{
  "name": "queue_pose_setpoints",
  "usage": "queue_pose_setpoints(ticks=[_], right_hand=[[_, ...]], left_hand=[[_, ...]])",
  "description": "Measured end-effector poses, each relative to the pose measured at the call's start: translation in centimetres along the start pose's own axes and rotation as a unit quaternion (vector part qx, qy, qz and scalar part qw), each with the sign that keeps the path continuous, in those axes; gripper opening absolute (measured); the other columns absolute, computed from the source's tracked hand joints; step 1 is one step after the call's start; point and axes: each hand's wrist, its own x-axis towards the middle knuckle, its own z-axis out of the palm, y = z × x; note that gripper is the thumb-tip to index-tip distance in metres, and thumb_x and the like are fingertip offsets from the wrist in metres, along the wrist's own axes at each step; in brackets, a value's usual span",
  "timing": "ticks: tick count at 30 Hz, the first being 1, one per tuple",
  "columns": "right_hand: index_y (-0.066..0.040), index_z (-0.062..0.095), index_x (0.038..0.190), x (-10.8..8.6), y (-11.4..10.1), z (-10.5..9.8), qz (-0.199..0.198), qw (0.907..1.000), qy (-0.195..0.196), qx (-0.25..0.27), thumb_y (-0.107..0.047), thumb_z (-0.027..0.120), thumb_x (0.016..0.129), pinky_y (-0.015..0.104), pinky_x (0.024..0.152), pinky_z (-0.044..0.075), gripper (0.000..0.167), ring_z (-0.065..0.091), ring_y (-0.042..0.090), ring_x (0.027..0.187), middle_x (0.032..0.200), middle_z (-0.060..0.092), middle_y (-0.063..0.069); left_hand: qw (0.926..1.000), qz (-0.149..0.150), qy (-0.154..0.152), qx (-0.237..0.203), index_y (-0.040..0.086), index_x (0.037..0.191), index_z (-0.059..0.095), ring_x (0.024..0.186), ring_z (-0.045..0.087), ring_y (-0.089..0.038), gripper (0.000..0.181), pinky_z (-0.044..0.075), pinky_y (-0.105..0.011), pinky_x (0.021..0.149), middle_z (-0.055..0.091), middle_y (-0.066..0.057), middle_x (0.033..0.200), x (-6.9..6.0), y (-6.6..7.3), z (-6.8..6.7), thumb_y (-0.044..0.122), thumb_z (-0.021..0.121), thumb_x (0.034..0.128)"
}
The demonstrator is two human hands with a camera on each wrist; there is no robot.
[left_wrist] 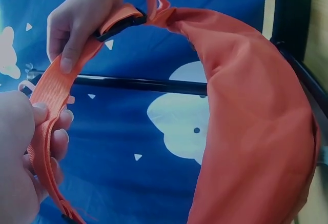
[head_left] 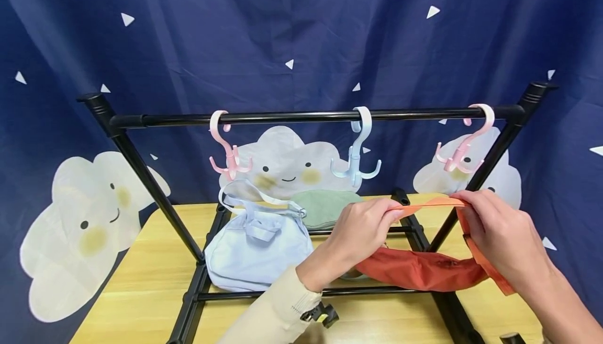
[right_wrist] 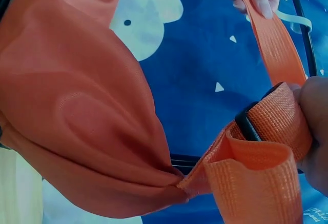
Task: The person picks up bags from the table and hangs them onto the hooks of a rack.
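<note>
Beneath orange strap (left_wrist: 54, 84), creased red bag (head_left: 421, 270)

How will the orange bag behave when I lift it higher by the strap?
The orange bag is probably floppy, since its fabric creases and gathers at the end. It may swing, because the left hand and right hand grip only the strap. The strap likely bends easily, judging by its fold near the black buckle.

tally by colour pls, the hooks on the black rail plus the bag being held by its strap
Pink hooks: 2
Light blue hook: 1
Orange-red bag: 1
Total: 4
</note>
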Motion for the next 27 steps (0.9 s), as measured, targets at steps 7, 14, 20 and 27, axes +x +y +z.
queue_pose_setpoints(ticks=[7, 14, 20, 27], right_hand=[[0.001, 0.069, 0.110, 0.5, 0.3, -0.6, -0.016, 0.9996, -0.006, -0.023, -0.035, 0.030, 0.113, 0.038, 0.049, 0.052, 0.054, 0.048, 0.015, 0.055, 0.074, 0.057, 0.007], [0.000, 0.065, 0.107, 1.1, 1.0, -1.4, -0.028, 0.9984, -0.023, -0.044, -0.038, 0.023, 0.111, 0.027, 0.042, 0.043, 0.057, 0.038, 0.009, 0.052, 0.071, 0.051, 0.004], [0.002, 0.064, 0.103, 1.7, 1.4, -2.0, -0.039, 0.9978, -0.011, -0.051, -0.037, 0.024, 0.115, 0.030, 0.044, 0.047, 0.057, 0.043, 0.010, 0.055, 0.073, 0.051, 0.004], [-0.001, 0.065, 0.096, 2.2, 1.7, -2.9, -0.017, 0.9989, -0.012, -0.043, -0.047, 0.024, 0.114, 0.018, 0.047, 0.046, 0.064, 0.042, 0.007, 0.059, 0.073, 0.052, 0.001]], left_hand=[[0.9998, 0.010, 0.016, 0.004, 0.014, 0.106, 0.073, 0.062, 0.053, -0.003, 0.012, 0.041, -0.011, 0.059, 0.064, 0.008, 0.075, 0.7, 0.2, -0.3, 0.021, 0.064, 0.1035], [0.9996, 0.010, 0.027, 0.000, 0.014, 0.103, 0.072, 0.066, 0.055, -0.004, 0.012, 0.046, -0.011, 0.064, 0.068, 0.008, 0.080, 2.0, 0.4, -0.5, 0.022, 0.064, 0.1033], [0.9994, -0.001, 0.030, -0.017, 0.013, 0.104, 0.072, 0.067, 0.057, -0.004, 0.013, 0.046, -0.011, 0.066, 0.071, 0.007, 0.084, 2.8, 0.8, -0.9, 0.022, 0.064, 0.1035], [0.9988, -0.010, 0.040, -0.028, 0.013, 0.103, 0.072, 0.075, 0.065, -0.005, 0.012, 0.052, -0.013, 0.073, 0.075, 0.006, 0.090, 3.8, 1.4, -0.9, 0.023, 0.065, 0.1031]])
